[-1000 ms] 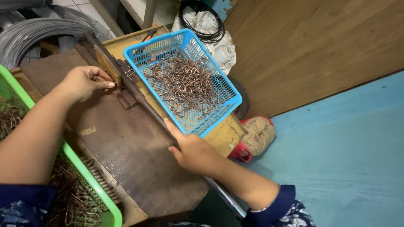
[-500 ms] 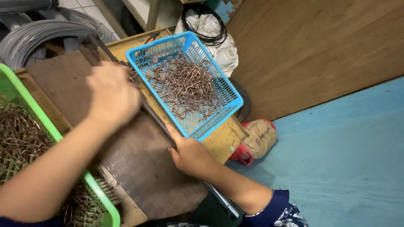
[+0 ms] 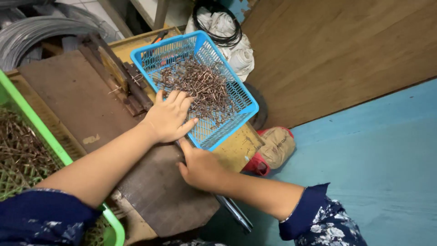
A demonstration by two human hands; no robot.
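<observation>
Blue plastic mesh basket point(image 3: 236, 98) of bent brown wire pieces point(image 3: 200, 84) sits at the surface's right edge; left hand point(image 3: 169, 116) spreads loose fingers over its rim, right hand point(image 3: 200, 168) clenches a metal bar point(image 3: 234, 212).

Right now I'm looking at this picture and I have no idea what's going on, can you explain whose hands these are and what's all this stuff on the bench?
There is no machine here. One camera sits on a person's head and looks down at their own two bare hands. The left hand reaches over the near rim into a blue plastic basket full of small bent brown wire pieces. The right hand grips a long metal bar at the edge of a dark wooden board. A green basket on the left holds more wire pieces. Coils of grey wire lie at the back. Beyond are a wooden panel and a blue floor.
</observation>
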